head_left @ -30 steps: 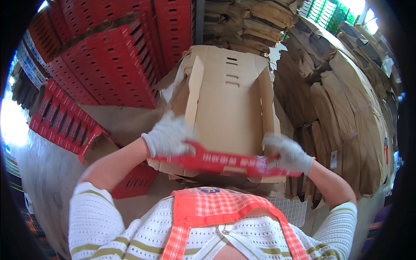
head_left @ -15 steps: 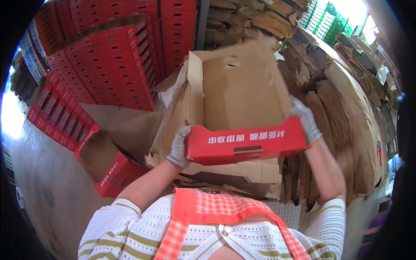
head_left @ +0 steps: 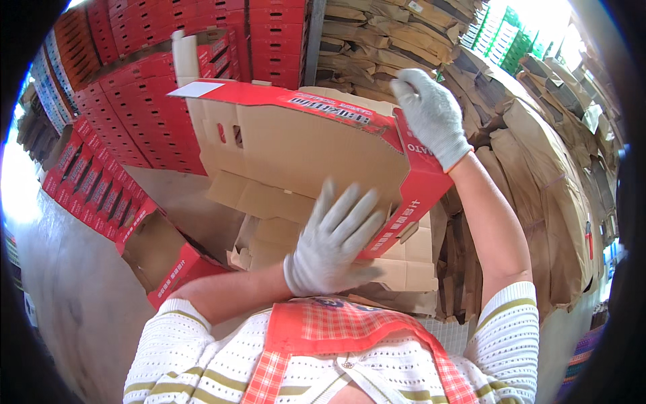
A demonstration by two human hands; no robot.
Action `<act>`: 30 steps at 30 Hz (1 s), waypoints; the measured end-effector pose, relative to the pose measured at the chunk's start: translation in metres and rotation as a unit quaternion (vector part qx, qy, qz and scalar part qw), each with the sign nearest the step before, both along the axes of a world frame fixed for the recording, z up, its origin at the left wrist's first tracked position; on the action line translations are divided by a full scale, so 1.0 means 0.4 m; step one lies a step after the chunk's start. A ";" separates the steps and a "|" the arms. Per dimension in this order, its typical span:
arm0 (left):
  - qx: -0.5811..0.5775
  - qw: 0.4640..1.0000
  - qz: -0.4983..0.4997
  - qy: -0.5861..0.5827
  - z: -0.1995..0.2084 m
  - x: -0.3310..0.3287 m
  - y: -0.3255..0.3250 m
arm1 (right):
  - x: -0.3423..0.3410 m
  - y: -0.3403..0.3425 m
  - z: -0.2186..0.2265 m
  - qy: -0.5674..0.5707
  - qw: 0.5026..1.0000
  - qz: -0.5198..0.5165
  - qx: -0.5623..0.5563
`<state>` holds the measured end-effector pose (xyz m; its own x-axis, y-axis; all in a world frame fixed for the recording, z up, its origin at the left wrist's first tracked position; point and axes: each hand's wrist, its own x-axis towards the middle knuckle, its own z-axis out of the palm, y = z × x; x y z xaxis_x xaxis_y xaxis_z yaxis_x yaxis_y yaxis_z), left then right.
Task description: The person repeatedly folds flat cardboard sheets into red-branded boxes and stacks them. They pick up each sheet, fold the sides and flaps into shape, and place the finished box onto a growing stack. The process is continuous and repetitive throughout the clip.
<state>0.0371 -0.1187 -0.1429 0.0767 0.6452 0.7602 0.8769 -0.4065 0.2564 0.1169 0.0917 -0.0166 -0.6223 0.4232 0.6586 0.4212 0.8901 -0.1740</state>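
A partly folded cardboard box [head_left: 303,138], red outside and brown inside, is tilted in front of me with one long red side raised at the far edge. My right hand [head_left: 431,118], in a white knit glove, is curled closed at the box's upper right corner; its fingertips are partly hidden. In front of the box's near red panel [head_left: 397,222], my gloved left hand [head_left: 336,236] is spread open with nothing in it. A brown end flap with a white strip sticks out at the box's left.
Below the box lie flat brown cardboard blanks [head_left: 404,269]. Stacked red boxes [head_left: 145,101] rise at the back left, and a leaning row of red boxes [head_left: 94,182] runs along the left floor. Bundled brown cardboard [head_left: 538,182] fills the right side, with more piled at the back.
The box has turned and tilted, its long red side now raised at the far edge. My left hand has let go and moved right, opening. My right hand has risen to the upper corner.
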 end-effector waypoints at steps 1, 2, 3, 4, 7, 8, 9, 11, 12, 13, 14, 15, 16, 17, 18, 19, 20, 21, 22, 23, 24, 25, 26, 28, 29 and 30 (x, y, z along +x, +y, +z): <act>0.060 0.997 0.020 0.045 0.074 -0.013 0.021 | 0.005 0.030 0.000 -0.030 0.996 -0.078 -0.038; 0.015 0.989 0.090 0.118 0.138 -0.032 0.078 | 0.016 0.047 -0.002 -0.080 0.994 -0.038 -0.062; 0.024 0.977 0.147 0.153 0.192 -0.047 0.138 | 0.030 0.053 -0.005 -0.128 0.988 -0.004 -0.084; -0.082 0.973 0.130 0.172 0.233 -0.061 0.175 | 0.049 0.049 -0.007 -0.147 0.986 0.048 -0.067; -0.237 0.951 0.063 0.188 0.294 -0.089 0.260 | 0.106 0.007 -0.012 -0.011 0.982 -0.040 -0.184; -0.263 0.946 0.032 0.185 0.302 -0.093 0.287 | 0.124 -0.004 -0.009 -0.017 0.979 -0.056 -0.194; -0.303 0.933 0.003 0.191 0.305 -0.096 0.302 | 0.137 -0.011 -0.004 -0.006 0.983 -0.044 -0.181; -0.276 0.938 -0.001 0.210 0.303 -0.098 0.319 | 0.157 -0.005 0.012 -0.023 0.989 -0.056 -0.138; -0.259 0.940 0.000 0.222 0.299 -0.098 0.323 | 0.165 0.005 0.020 -0.059 0.993 -0.048 -0.093; -0.205 0.954 0.005 0.218 0.295 -0.099 0.326 | 0.169 0.017 0.027 -0.111 0.986 -0.091 -0.089; -0.221 0.950 0.011 0.220 0.291 -0.101 0.329 | 0.171 0.029 0.030 -0.117 0.987 -0.059 -0.088; -0.230 0.951 0.003 0.207 0.286 -0.103 0.332 | 0.171 0.040 0.033 -0.126 0.984 -0.068 -0.106; -0.216 0.959 0.007 0.186 0.281 -0.105 0.334 | 0.172 0.047 0.036 -0.113 0.985 -0.074 -0.109; -0.226 0.957 0.019 0.179 0.276 -0.107 0.335 | 0.170 0.050 0.038 -0.133 0.982 -0.064 -0.119; -0.238 0.955 0.013 0.179 0.271 -0.108 0.336 | 0.171 0.048 0.043 -0.131 0.984 -0.047 -0.113; -0.237 0.957 0.003 0.166 0.268 -0.109 0.336 | 0.171 0.042 0.048 -0.139 0.984 -0.007 -0.112; -0.269 0.948 0.000 0.167 0.263 -0.107 0.334 | 0.173 0.031 0.056 -0.105 0.990 -0.028 -0.091; -0.267 0.952 -0.003 0.149 0.261 -0.105 0.332 | 0.175 0.020 0.066 -0.083 0.995 -0.042 -0.033; -0.244 0.959 -0.003 0.148 0.257 -0.102 0.327 | 0.180 0.007 0.079 -0.080 0.995 -0.057 -0.004; -0.269 0.952 0.001 0.149 0.258 -0.098 0.323 | 0.183 -0.001 0.092 -0.074 0.993 -0.097 0.004; -0.257 0.957 -0.004 0.136 0.257 -0.095 0.319 | 0.187 -0.008 0.101 -0.087 0.987 -0.137 0.014; -0.239 0.963 -0.005 0.126 0.258 -0.092 0.316 | 0.189 -0.007 0.108 -0.119 0.987 -0.103 0.019; -0.238 0.962 -0.001 0.132 0.259 -0.090 0.314 | 0.189 0.000 0.105 -0.147 0.984 -0.096 0.010; -0.240 0.961 -0.007 0.136 0.261 -0.086 0.311 | 0.182 0.036 0.086 -0.258 0.959 -0.092 0.077; -0.229 0.964 -0.019 0.135 0.257 -0.085 0.307 | 0.171 0.061 0.060 -0.380 0.909 -0.089 0.144; -0.224 0.965 0.002 0.136 0.255 -0.081 0.305 | 0.163 0.093 0.040 -0.359 0.914 -0.095 0.165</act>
